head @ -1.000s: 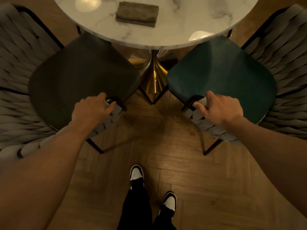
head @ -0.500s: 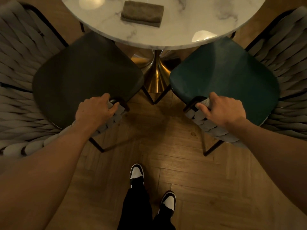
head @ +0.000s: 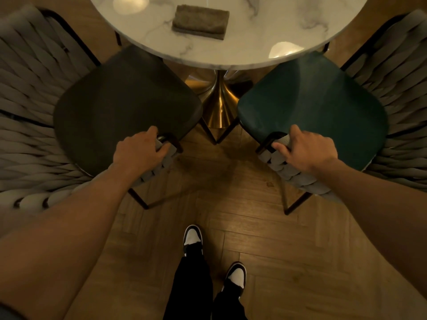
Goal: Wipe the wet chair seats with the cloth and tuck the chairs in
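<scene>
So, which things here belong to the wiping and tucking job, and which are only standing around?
Job things:
- cloth, folded on the table
- dark chair, gripped by left hand
- teal chair, gripped by right hand

Just there:
- gold table base
- wooden floor

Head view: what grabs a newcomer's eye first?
Both hands, low centre: the left hand grips the woven arm of the dark chair, the right hand grips the arm of the teal chair. Above them, a folded cloth lies on the marble table, whose gold base shows between the two seats.
</scene>
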A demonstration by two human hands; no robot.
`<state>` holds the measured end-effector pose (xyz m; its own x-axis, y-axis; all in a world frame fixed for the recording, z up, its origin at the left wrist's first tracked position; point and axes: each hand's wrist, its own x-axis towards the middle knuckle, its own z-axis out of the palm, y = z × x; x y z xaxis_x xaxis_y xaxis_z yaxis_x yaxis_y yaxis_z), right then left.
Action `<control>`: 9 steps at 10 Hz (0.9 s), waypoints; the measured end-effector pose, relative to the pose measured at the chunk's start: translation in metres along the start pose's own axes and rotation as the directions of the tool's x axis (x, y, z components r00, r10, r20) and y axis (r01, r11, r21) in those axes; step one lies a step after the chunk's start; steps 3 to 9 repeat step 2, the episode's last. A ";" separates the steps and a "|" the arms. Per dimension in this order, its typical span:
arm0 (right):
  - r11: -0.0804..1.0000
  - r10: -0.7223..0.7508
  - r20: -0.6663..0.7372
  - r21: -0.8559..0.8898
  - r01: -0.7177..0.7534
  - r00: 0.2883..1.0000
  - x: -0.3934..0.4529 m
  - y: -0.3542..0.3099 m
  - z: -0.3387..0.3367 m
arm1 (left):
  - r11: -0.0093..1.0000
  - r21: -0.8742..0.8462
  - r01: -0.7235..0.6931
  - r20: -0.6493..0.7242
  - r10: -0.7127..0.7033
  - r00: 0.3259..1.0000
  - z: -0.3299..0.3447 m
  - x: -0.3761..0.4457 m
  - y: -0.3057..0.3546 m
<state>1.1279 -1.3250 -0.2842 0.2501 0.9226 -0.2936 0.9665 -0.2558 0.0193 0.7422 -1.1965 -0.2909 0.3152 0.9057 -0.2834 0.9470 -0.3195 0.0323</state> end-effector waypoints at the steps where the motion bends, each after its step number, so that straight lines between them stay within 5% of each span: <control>1: 0.999 0.045 0.113 -0.008 -0.045 0.993 -0.008 -0.007 -0.018 | 0.995 -0.101 0.003 0.133 0.010 0.991 -0.009 -0.005 0.000; 9: 0.992 0.083 0.097 0.082 -0.091 0.992 -0.024 -0.014 -0.041 | 0.990 -0.140 -0.002 0.169 0.026 0.985 -0.022 -0.021 0.003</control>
